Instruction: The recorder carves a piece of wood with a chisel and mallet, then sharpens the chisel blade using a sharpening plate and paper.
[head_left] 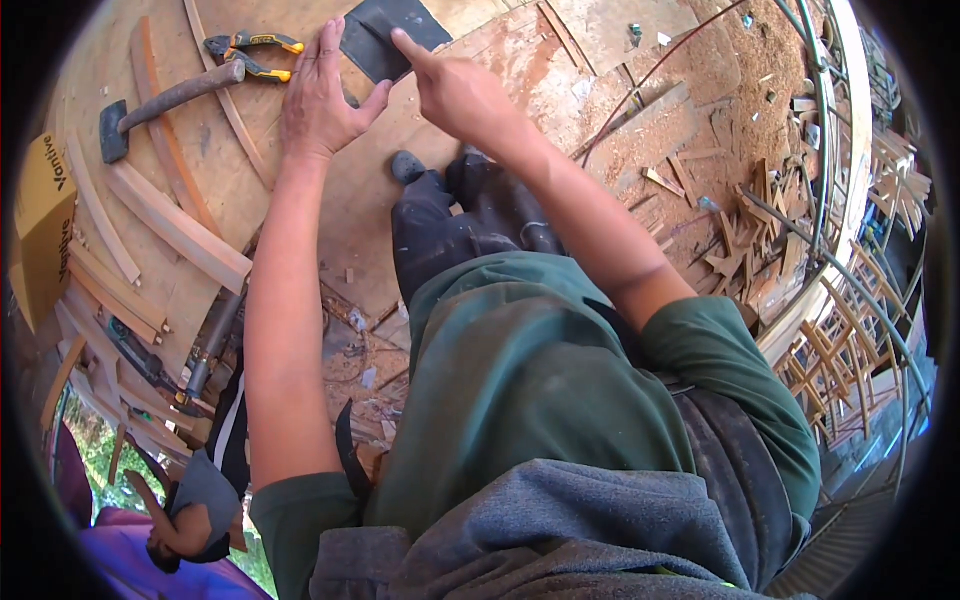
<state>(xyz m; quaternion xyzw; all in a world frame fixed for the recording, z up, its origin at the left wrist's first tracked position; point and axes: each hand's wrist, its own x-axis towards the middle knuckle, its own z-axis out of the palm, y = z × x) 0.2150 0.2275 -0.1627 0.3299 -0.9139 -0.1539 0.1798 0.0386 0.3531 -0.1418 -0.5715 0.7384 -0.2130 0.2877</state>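
A dark, flat square sheet [418, 22] lies on the plywood surface at the top. My left hand [325, 100] rests flat beside its left edge, fingers stretched forward and thumb spread towards it. My right hand [458, 92] is over the sheet's lower right side. Its index finger points out onto the dark surface while the other fingers curl underneath, partly hidden. Nothing shows in either hand. Just left of my left fingers lie pliers [258, 55] with yellow and black handles. A hammer [180, 97] with a wooden handle lies further left.
Curved wooden strips [175, 220] lie on the left, near a yellow cardboard box [42, 230]. Wood offcuts [735, 240] and sawdust [765, 60] cover the right side. A thin red cord [660, 65] crosses the surface. Another person [195, 510] is at the lower left.
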